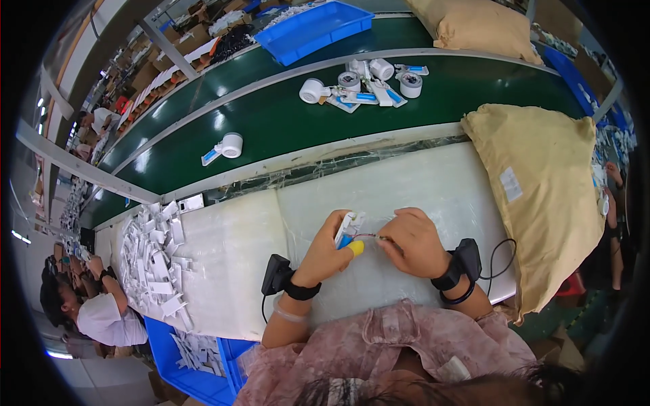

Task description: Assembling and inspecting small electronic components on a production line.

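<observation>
A small, narrow white plastic casing with a blue block at its lower end [347, 224] is held just above the middle of the counter, in front of the person. The left hand [323, 247] is clamped on it between thumb and fingers; a yellow cover [356, 248] caps one fingertip. A thin dark wire [365, 235] runs from the casing to the right hand [411, 242], whose thumb and forefinger are pinched together at its end. The two hands are apart, with only the wire between them. Each wrist wears a black band with a black box-shaped device [276, 274] beside it.

Beneath them lies the pale counter under clear plastic sheeting [386, 186]. On its left is a heap of flat white plastic pieces [157, 250], and below its edge stands a blue plastic bin [161, 345] with more such pieces. A bulky tan sack with a white label [555, 183] rests at the right.

Beyond the counter runs a green conveyor belt [271, 128], carrying a cluster of round white housings and blue-and-white parts [349, 82], and a lone white housing [232, 144] farther left. Behind sits a shallow blue plastic tray [318, 49].
</observation>
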